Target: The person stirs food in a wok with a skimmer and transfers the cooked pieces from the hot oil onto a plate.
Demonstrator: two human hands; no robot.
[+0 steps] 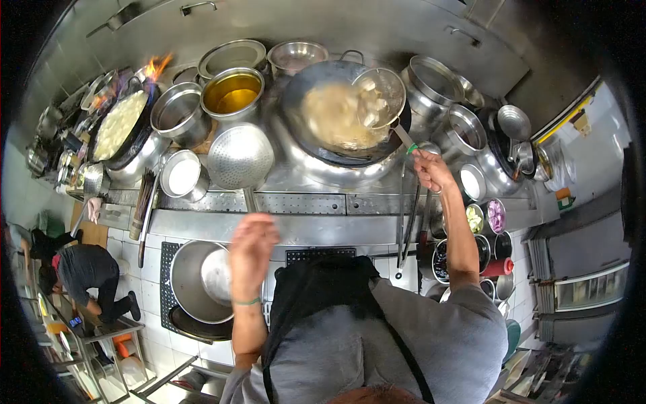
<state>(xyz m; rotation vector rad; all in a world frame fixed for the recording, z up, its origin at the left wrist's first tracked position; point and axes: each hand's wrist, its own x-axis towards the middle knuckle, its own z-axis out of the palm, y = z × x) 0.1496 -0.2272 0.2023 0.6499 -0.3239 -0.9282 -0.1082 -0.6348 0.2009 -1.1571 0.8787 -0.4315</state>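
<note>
A wire strainer (397,101) with pale pieces in it is held over the right side of a large wok (296,91). My right hand (434,170) is closed around its handle, near a green band. Pale brown food, blurred by motion, fills the middle of the wok. Below the perforated ladle (240,156), my left hand (253,241) is raised near the counter's front edge; motion blurs its fingers, and whether it touches the ladle's handle cannot be made out. The ladle's bowl rests left of the wok.
Left of the wok stand a pot of amber oil (233,94) and a flaming wok of pale food (121,125). A large pot (202,281) is below the counter. Small containers (496,215) stand at the right. Another person (91,273) bends at the far left.
</note>
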